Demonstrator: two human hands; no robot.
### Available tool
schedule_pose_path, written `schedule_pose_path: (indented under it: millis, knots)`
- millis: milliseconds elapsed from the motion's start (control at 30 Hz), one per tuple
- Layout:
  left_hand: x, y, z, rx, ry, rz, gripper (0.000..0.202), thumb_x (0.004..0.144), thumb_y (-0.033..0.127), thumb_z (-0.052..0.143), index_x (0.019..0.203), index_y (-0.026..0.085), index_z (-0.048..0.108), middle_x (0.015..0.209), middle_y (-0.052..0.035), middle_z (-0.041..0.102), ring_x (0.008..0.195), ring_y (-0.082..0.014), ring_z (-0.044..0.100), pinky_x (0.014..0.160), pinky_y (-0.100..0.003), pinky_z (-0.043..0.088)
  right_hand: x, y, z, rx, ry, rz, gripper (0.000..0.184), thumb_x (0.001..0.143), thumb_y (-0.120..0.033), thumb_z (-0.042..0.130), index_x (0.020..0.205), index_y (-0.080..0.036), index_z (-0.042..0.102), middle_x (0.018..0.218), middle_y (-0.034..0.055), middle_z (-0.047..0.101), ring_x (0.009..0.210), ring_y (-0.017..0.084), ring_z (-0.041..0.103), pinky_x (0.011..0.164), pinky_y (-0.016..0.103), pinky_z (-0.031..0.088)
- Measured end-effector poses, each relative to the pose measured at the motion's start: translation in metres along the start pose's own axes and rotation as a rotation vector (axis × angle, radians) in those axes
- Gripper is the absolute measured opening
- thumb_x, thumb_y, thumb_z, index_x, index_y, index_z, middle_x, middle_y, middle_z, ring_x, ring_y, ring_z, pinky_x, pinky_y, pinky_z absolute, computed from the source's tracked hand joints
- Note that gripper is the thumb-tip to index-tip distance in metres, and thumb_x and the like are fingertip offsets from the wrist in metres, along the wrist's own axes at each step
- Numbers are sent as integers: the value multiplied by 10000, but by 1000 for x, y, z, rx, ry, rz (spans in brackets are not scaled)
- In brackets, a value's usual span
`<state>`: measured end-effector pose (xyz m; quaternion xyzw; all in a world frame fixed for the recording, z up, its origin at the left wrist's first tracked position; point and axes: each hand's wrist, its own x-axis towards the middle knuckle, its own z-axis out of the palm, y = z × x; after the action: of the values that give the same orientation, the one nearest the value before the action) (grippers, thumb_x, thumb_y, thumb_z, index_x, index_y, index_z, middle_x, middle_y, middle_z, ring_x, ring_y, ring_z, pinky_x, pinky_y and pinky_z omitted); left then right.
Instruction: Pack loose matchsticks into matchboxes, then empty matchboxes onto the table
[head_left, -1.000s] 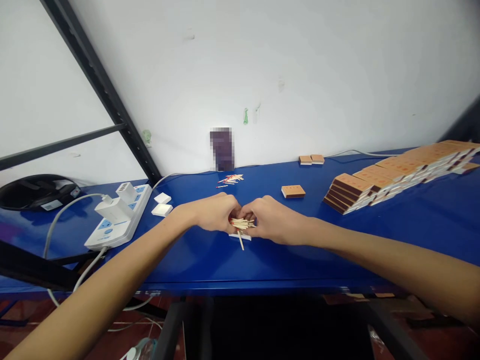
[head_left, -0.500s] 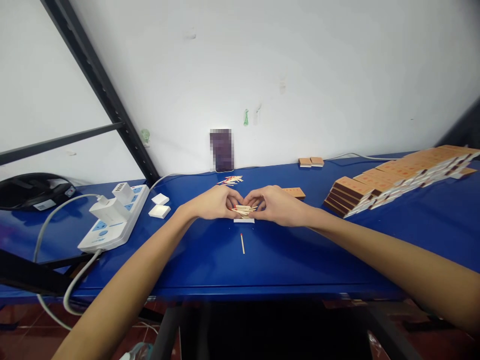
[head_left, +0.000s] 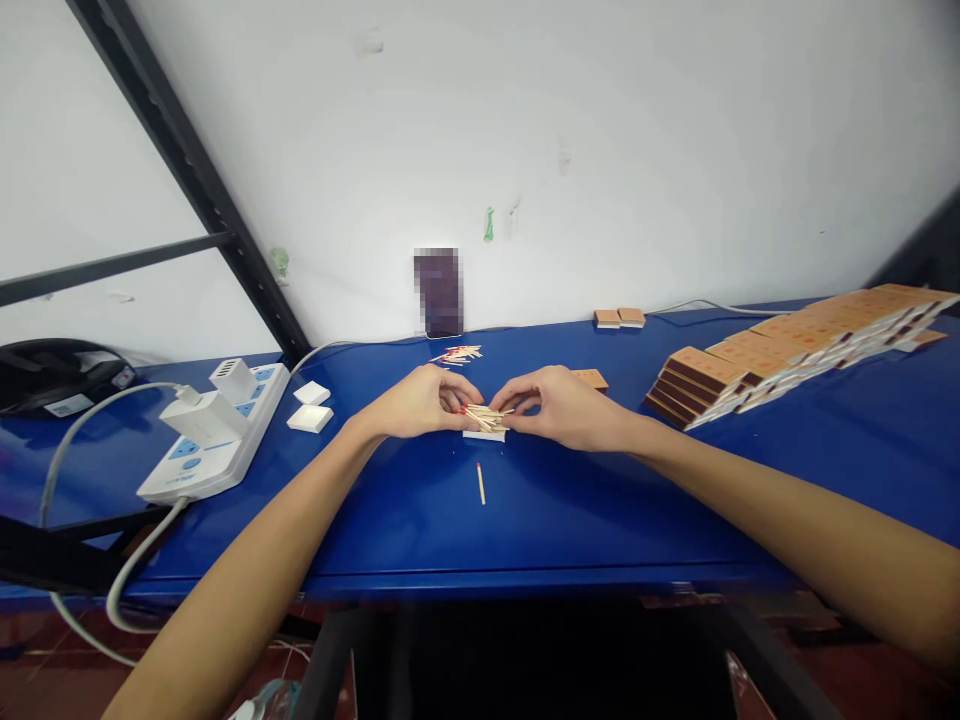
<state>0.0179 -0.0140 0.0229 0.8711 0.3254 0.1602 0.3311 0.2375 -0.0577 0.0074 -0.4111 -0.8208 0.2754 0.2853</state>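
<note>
The left hand (head_left: 420,402) and the right hand (head_left: 559,405) stay where they were a moment ago. Their fingers are curled shut on the two ends of the small bundle of pale wooden matchsticks (head_left: 486,415), just above the little white card tray (head_left: 484,435). The one loose matchstick (head_left: 480,483) has not moved. The big white wall (head_left: 600,150) stands behind the shiny blue surface (head_left: 600,510), which carries a long row of brown matchboxes (head_left: 795,350) and a white power strip (head_left: 214,445).

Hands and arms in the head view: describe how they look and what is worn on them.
The left hand and right hand are bare: no gloves, no rings visible. The left forearm and right forearm are bare too: no sleeves, watch or bracelet in view.
</note>
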Motion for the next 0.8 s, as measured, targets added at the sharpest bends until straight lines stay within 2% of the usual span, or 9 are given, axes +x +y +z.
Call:
schedule_pose_path:
  millis: [267,433,800]
  knots:
    - [-1,-3,4,15,30,-6,384,701,416,738,946,122,713,791,-59,687,665,-125,575,616,-245,475,-2,5,-3,8,-20,-28,199,782,-264,616,932,-212,735,927,17,742,815,164,695,760,265,555]
    - [-3,-2,5,24,45,-11,380,698,394,744,968,128,713,795,-54,688,651,-116,569,603,-238,469,-4,2,-4,-8,-9,-41,213,783,-239,613,952,-192,733,921,24,743,808,155,693,764,268,554]
    - [-5,-5,6,-8,60,7,347,701,372,747,950,132,720,793,-56,700,688,-140,609,655,-268,509,-5,-6,-6,-99,40,9,140,767,-210,629,844,-211,746,820,-1,750,768,165,694,714,261,537]
